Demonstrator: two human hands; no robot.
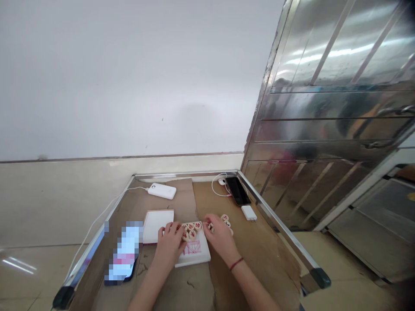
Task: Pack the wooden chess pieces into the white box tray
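A white box point(194, 255) with red printing lies on the brown cardboard-covered table point(259, 255). Several round pale chess pieces with red characters point(192, 227) sit in its far end. My left hand point(170, 243) rests on the box, fingers curled over the pieces at its left side. My right hand point(218, 235) is beside the box's right edge, fingertips pinched on a piece point(208, 225). A few more pieces point(226, 220) lie loose on the table just beyond that hand. The white box lid point(158, 225) lies left of the box.
A phone with a lit screen point(125, 252) lies at the left. A white power bank point(162, 190) with a cable sits at the back. A dark phone point(237, 190), a small white charger point(249, 212) and a cable lie back right. A metal door point(330, 112) stands right.
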